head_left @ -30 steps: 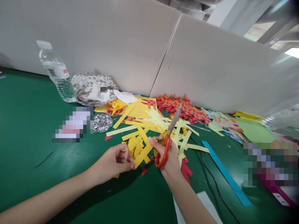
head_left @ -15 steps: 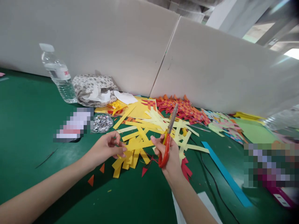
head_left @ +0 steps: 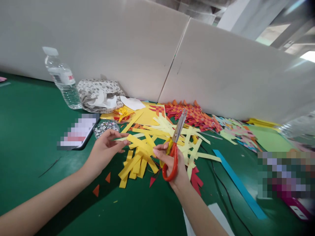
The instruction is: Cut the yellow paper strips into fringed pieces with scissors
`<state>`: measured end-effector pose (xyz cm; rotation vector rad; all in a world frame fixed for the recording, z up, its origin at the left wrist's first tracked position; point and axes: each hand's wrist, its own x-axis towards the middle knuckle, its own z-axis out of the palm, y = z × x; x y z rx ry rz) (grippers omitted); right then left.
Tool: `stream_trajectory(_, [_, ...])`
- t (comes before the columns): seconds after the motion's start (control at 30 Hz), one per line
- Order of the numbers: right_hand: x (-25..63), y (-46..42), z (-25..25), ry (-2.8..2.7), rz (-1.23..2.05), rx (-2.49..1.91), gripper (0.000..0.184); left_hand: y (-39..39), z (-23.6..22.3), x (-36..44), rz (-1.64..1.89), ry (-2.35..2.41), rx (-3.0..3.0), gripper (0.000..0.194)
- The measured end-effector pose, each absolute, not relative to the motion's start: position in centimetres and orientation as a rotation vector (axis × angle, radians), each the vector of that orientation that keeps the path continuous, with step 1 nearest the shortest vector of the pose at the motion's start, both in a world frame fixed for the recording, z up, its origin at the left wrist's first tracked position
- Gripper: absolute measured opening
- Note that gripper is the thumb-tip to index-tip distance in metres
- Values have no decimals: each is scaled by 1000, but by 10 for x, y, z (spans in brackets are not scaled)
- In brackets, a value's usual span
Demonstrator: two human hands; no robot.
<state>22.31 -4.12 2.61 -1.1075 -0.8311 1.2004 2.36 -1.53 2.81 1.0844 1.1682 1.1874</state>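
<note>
Left hand (head_left: 104,149) half-curled, right hand (head_left: 180,170) gripping scissors (head_left: 179,127)

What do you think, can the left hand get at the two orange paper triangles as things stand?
Probably yes. The orange triangles lie uncovered on the green table, near the left forearm, and nothing appears between them and the left hand.

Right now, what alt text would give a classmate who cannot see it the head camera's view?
The right hand holds scissors above yellow paper strips on a green table, the left hand close by. Behind are woven red-and-orange paper shapes; a water bottle stands at the left.
</note>
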Motion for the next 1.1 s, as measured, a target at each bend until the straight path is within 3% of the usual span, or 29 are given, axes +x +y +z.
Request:
stream_trajectory(0.23, [213, -47, 23, -903, 1147, -1137, 35, -33, 30, 38, 673, 1016, 1013, 30])
stream_trajectory(1.1, [204, -54, 19, -1011, 1362, -1164, 40, -33, 28, 36, 830, 1089, 1064, 20])
